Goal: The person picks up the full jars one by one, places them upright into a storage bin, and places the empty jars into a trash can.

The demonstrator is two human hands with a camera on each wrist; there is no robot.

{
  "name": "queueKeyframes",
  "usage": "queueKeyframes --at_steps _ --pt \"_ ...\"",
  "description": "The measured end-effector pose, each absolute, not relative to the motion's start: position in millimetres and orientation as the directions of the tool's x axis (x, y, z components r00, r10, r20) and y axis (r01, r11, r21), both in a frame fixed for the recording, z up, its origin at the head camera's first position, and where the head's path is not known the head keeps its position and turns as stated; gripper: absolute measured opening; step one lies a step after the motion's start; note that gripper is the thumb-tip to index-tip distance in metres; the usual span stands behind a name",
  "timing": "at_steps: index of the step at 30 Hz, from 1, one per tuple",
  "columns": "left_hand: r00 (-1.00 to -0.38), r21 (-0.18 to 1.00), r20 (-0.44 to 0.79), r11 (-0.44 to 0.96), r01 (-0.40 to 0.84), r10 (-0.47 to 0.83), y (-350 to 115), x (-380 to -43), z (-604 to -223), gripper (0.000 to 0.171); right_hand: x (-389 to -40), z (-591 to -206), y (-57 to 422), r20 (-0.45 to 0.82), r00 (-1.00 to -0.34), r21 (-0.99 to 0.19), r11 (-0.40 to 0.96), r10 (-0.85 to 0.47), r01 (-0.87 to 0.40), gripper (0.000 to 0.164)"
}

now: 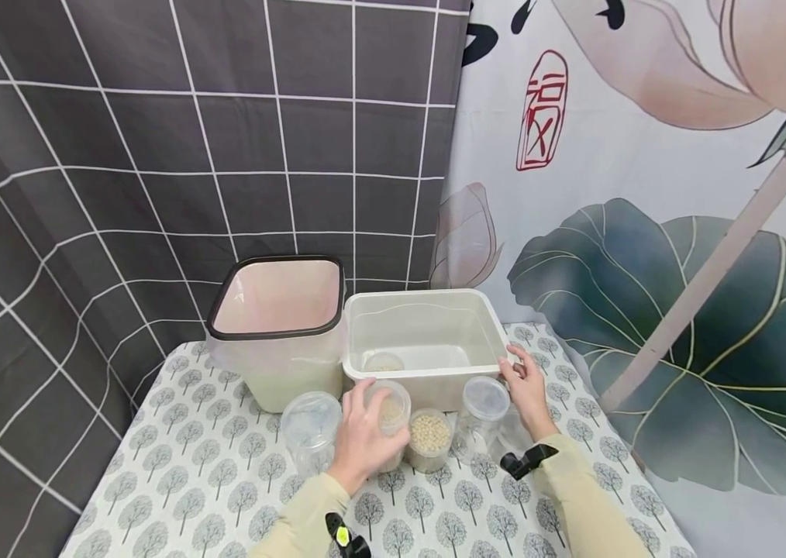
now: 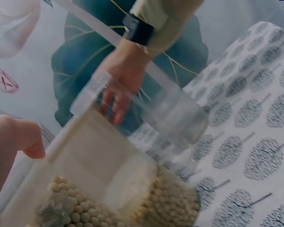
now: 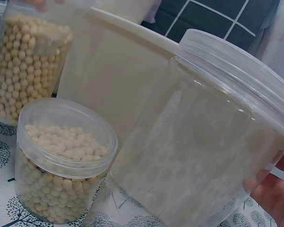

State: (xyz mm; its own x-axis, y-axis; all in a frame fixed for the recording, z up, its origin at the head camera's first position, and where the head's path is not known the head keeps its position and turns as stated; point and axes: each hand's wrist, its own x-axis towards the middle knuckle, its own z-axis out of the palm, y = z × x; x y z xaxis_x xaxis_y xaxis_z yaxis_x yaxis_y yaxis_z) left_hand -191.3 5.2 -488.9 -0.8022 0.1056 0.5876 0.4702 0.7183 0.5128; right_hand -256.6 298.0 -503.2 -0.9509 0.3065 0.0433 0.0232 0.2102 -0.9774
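My left hand (image 1: 365, 430) grips a clear jar of pale beans (image 1: 391, 415), its fingers round the top. Beside that jar stands a second lidded bean jar (image 1: 429, 434). At the right, my right hand (image 1: 529, 391) has its fingertips at the near right corner of a white rectangular bin (image 1: 428, 376), next to a lidded clear jar (image 1: 485, 403) that looks empty. In the right wrist view its fingers (image 3: 270, 196) are partly hidden by this jar; whether they touch it I cannot tell. Another clear jar (image 1: 311, 430) stands left of my left hand.
A round lidded container (image 1: 384, 362) sits inside the white bin at its left. Left of the bin stands a taller pinkish-white bin (image 1: 288, 360) with a black rim. The tree-print tablecloth (image 1: 205, 465) runs to a dark checked curtain (image 1: 225, 155) and a lotus-print one.
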Motion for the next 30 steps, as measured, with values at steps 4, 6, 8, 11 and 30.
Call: queueKeyframes --at_steps 4,6,8,11,30 --pt "-0.792 0.493 0.597 0.72 0.488 0.128 4 -192 -479 0.05 -257 -504 298 0.051 -0.949 -0.978 0.209 0.312 0.016 0.051" --pt "-0.792 0.487 0.595 0.723 0.49 0.135 4 -192 -474 0.05 -257 -504 298 0.059 -0.948 -0.974 0.225 0.313 0.014 0.051" --pt "-0.794 0.485 0.592 0.725 0.488 0.139 4 -191 -470 0.051 -257 -504 298 0.065 -0.946 -0.972 0.236 0.318 0.012 0.051" --pt "-0.798 0.491 0.587 0.722 0.487 0.139 4 -190 -464 0.052 -257 -504 298 0.077 -0.944 -0.968 0.25 0.321 0.006 0.05" --pt "-0.743 0.455 0.649 0.697 0.554 0.167 5 -206 -411 0.052 -256 -506 298 0.084 -0.94 -0.967 0.256 0.33 0.003 0.049"
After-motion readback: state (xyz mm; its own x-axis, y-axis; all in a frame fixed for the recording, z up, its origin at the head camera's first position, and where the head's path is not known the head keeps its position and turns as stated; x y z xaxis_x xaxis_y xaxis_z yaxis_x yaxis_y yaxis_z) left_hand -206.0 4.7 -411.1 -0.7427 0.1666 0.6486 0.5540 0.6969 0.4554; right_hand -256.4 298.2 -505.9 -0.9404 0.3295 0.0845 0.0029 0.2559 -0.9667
